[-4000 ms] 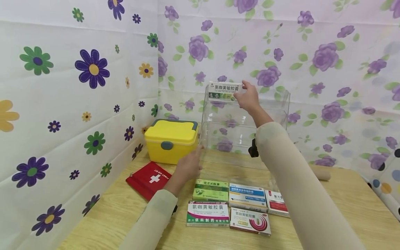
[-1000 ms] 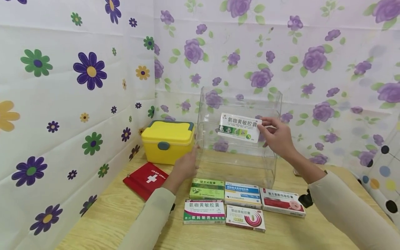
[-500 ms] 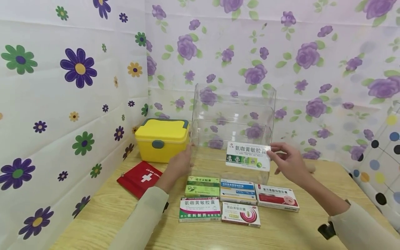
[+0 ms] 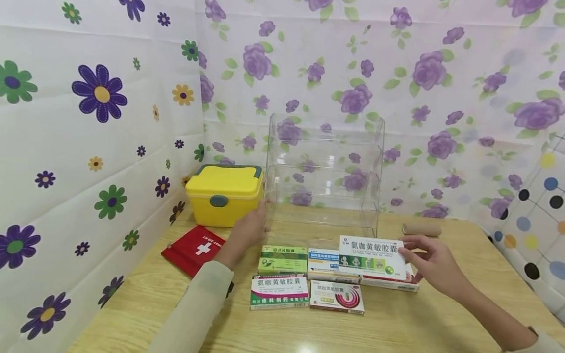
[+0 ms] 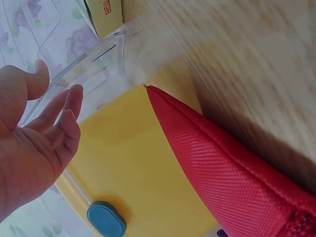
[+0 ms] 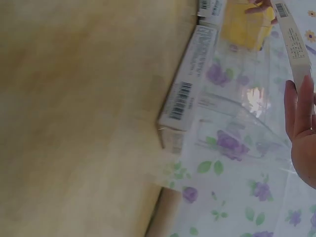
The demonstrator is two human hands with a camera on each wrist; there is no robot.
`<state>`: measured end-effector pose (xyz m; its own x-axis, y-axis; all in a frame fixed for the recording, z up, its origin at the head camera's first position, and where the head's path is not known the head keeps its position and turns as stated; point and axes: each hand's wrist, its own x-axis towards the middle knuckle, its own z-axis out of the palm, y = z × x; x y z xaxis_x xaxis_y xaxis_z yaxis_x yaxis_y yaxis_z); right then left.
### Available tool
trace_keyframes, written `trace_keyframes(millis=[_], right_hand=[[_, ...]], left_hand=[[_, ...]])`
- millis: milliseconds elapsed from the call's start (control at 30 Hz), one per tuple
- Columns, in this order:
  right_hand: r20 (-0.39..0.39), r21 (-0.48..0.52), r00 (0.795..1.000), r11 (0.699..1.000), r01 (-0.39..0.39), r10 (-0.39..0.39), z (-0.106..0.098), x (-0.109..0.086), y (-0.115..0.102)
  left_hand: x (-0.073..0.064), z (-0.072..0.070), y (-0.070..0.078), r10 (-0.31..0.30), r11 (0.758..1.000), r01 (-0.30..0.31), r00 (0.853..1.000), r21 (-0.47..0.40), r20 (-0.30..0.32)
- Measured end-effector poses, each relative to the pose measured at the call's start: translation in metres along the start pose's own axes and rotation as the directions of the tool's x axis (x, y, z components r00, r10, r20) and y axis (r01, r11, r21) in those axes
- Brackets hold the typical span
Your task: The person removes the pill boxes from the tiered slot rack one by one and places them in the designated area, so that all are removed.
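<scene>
My right hand point(image 4: 434, 264) pinches the right end of a white medicine box point(image 4: 370, 257) with a green picture strip. The box is held face-on above the table, overlapping a blue-and-white medicine box point(image 4: 324, 262) and a red-and-white medicine box point(image 4: 388, 283) in the head view. In the right wrist view, fingers point(image 6: 298, 106) lie along its narrow side. My left hand point(image 4: 250, 228) is at the lower left side of a clear acrylic tiered rack point(image 4: 322, 215). Its loosely bent fingers point(image 5: 66, 118) and thumb stand apart around the rack's side edge in the left wrist view.
A green medicine box point(image 4: 282, 260), a pink-and-green one point(image 4: 279, 292) and a white one with pink rings point(image 4: 337, 296) lie before the rack. Left stand a yellow lidded case point(image 4: 224, 203) and a red first aid pouch point(image 4: 192, 250). A brown roll point(image 4: 421, 229) lies behind right.
My right hand has brought the white medicine box from the rack's top tier down and right, over the boxes on the table. The left hand has stayed by the rack's side.
</scene>
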<state>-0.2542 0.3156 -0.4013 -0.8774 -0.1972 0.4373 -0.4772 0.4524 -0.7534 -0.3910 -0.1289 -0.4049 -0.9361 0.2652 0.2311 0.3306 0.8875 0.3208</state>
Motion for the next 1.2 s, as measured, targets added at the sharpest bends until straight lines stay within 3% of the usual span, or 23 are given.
trace_keyframes(millis=[267, 467, 633, 733, 967, 1100, 1200], right_hand=[[0.055, -0.054, 0.983, 0.984, -0.171, 0.174, -0.017, -0.034, 0.012], [0.1, -0.081, 0.944, 0.949, -0.306, 0.313, -0.027, -0.053, 0.026], [0.17, -0.111, 0.91, 0.925, -0.364, 0.378, -0.029, -0.059, 0.037], [0.212, -0.135, 0.895, 0.919, -0.371, 0.393, -0.026, -0.062, 0.043], [0.185, -0.167, 0.865, 0.883, -0.439, 0.465, -0.016, -0.056, 0.041], [0.216, -0.187, 0.83, 0.856, -0.482, 0.514, -0.019, -0.053, 0.037], [0.233, -0.227, 0.814, 0.843, -0.487, 0.533, -0.023, -0.047, 0.033]], left_hand=[[0.002, 0.0, -0.002, -0.019, 1.0, 0.019, 1.0, 0.017, 0.013], [-0.001, 0.002, 0.0, -0.033, 0.999, 0.032, 0.999, 0.025, 0.03], [-0.005, 0.001, -0.003, -0.046, 0.999, 0.046, 0.999, 0.007, 0.013], [-0.008, 0.0, -0.005, -0.051, 0.999, 0.051, 0.999, 0.006, 0.004], [-0.012, -0.005, -0.004, -0.077, 0.997, 0.077, 0.997, -0.014, -0.003], [-0.019, -0.005, 0.004, -0.068, 0.998, 0.068, 0.997, -0.008, -0.031], [-0.027, -0.006, 0.015, -0.048, 0.997, 0.051, 0.997, 0.053, -0.064]])
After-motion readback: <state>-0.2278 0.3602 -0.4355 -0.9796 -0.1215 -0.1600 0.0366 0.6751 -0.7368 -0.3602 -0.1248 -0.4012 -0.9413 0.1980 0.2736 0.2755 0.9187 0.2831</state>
